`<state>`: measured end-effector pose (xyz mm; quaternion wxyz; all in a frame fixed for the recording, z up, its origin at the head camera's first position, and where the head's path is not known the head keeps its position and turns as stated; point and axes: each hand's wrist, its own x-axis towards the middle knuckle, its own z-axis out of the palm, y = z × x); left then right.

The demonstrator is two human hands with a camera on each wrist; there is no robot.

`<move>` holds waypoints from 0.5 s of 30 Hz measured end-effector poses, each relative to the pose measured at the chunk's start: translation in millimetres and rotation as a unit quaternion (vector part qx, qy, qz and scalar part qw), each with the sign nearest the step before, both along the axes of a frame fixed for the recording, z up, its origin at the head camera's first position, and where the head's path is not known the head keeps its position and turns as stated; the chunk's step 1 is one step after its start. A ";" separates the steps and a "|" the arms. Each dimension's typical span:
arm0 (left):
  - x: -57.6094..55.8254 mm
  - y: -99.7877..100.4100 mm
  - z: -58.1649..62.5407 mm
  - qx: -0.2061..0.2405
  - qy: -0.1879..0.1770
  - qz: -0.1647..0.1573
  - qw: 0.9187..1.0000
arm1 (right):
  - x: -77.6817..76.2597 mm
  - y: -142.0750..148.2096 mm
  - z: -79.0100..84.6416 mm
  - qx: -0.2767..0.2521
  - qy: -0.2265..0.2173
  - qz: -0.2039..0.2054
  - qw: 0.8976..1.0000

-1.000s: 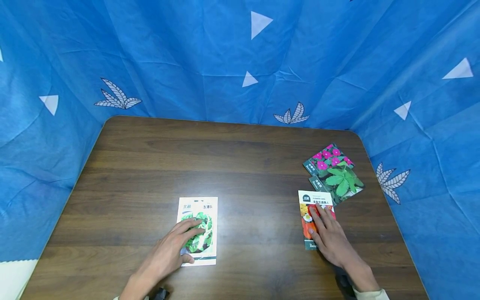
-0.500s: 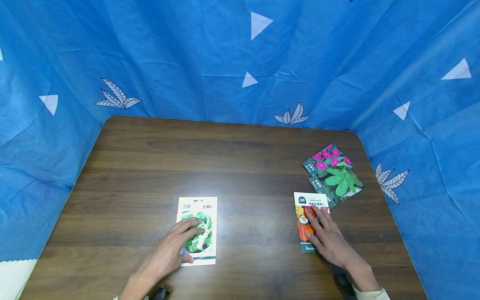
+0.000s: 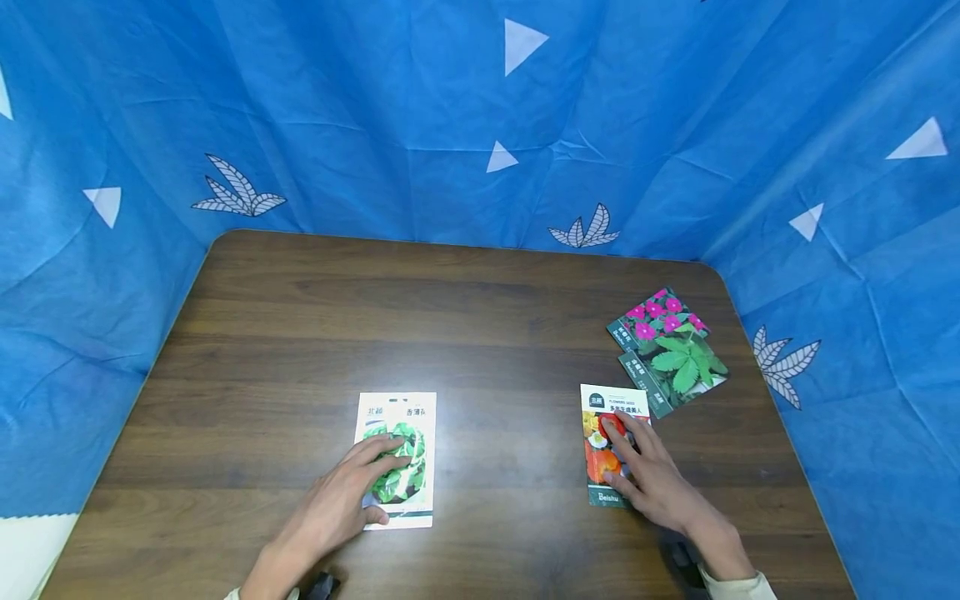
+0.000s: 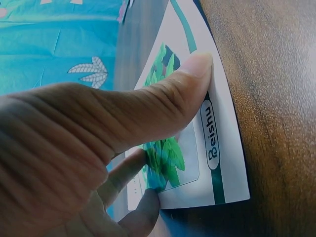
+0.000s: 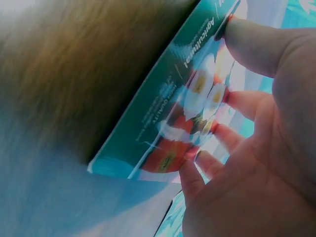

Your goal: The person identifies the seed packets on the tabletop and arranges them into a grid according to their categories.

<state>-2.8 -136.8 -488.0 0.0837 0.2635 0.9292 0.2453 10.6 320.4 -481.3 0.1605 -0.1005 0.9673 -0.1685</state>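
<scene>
My left hand [image 3: 337,500] rests on a white seed packet [image 3: 421,483] with a green leaf picture, which lies flat at the front middle. Thumb and fingertips touch its face, as the left wrist view of the packet [image 4: 229,182] also shows. On the right, the fingertips of my right hand [image 3: 663,487] press on a flower seed packet [image 3: 597,462] with red and orange blooms. Its right part is hidden under the hand. Seen from the right wrist, the fingers are spread over this packet [image 5: 133,133], near its green band.
Behind the right hand lie two overlapping seed packets, one with pink flowers [image 3: 642,327] and one with a green leaf [image 3: 684,367]. They sit close to the right edge of the brown wooden table [image 3: 420,317]. A blue patterned cloth [image 3: 360,108] hangs around the back and sides.
My right hand has slid the flower packet a little to the left, uncovering more of the leaf packet behind it. The left hand and its packet have stayed in place.
</scene>
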 end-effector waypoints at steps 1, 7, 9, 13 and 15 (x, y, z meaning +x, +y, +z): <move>-0.1 0.3 0.0 0.000 0.002 0.000 1.000 | -0.5 -1.3 -0.1 0.004 0.000 0.000 1.000; -0.3 0.9 0.1 0.000 0.001 0.001 1.000 | -0.8 -8.7 -1.4 0.015 0.008 0.000 1.000; 0.0 0.8 0.3 0.000 -0.004 0.002 1.000 | -0.6 -11.2 -2.2 0.018 0.014 0.002 1.000; 0.5 0.5 0.9 0.001 0.000 0.000 1.000 | -0.3 -16.9 -4.2 0.018 0.021 0.008 1.000; 0.5 0.4 1.4 0.002 0.003 -0.002 1.000 | 0.2 -20.0 -4.8 0.017 0.021 0.008 1.000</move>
